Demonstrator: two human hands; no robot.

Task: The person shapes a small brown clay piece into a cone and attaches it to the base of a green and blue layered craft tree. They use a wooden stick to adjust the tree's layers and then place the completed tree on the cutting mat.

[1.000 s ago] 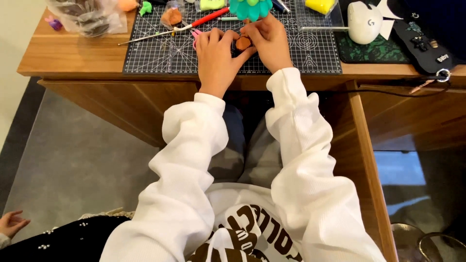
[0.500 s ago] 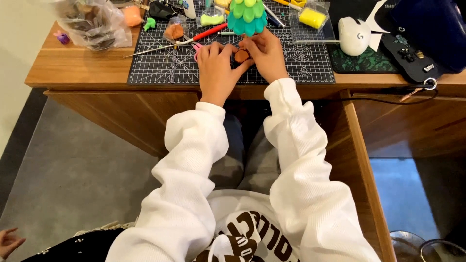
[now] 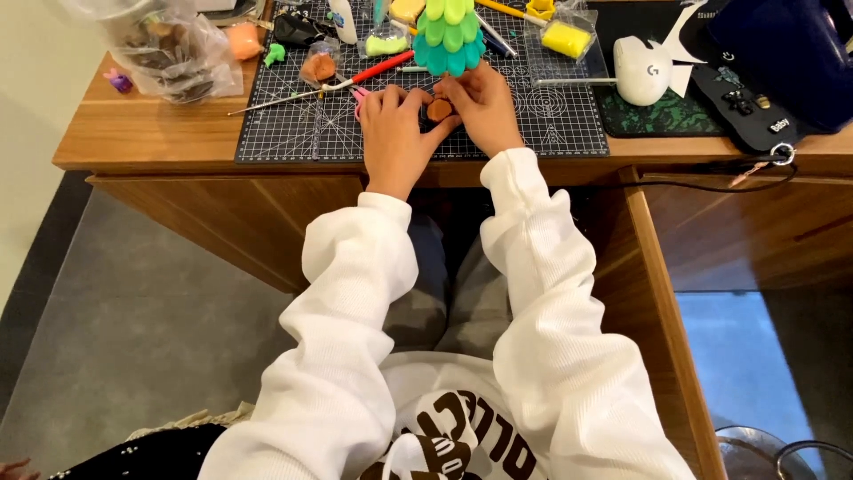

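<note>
My left hand (image 3: pixel 395 133) and my right hand (image 3: pixel 484 107) meet over a dark gridded cutting mat (image 3: pixel 302 133) on a wooden desk. Between their fingers they pinch a small lump of brown clay (image 3: pixel 439 109). Just beyond the hands stands a layered clay tree (image 3: pixel 449 36), teal at the bottom and green above. Red-handled scissors (image 3: pixel 378 69) lie on the mat left of the hands. My white sleeves reach down toward the camera.
A bag of clay bits (image 3: pixel 169 53) sits at the desk's left end. Bagged clay in orange-brown (image 3: pixel 318 68), green (image 3: pixel 387 43) and yellow (image 3: pixel 566 39) lies at the back. A white mouse (image 3: pixel 641 69) and a dark blue bag (image 3: pixel 791 53) lie right.
The view has tilted down and the desk sits higher in frame. My hands stay together on the brown clay, kneading it with small finger shifts.
</note>
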